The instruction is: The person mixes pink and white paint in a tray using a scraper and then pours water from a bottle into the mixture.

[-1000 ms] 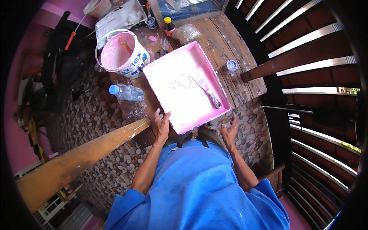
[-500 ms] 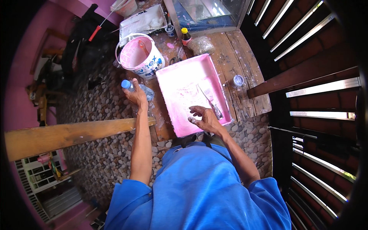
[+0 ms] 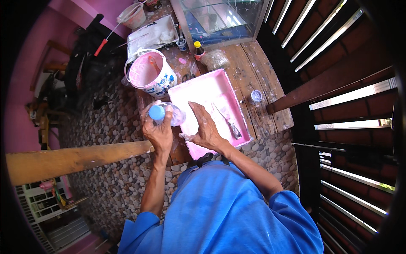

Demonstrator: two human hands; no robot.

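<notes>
One blue-capped bottle [image 3: 178, 114] held between left fingers [image 3: 168, 115]; right fingers [image 3: 202, 116] spread wide beside it.

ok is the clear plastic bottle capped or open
Capped: the blue cap sits on the top of the clear plastic bottle, which the left hand holds. Whether it is screwed tight, I cannot tell.

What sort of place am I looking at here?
Probably a painting work corner, perhaps in or beside a home: a paint-spotted wooden table holds a pink-smeared white bucket and a pink-coated tray with a scraper in it.
</notes>
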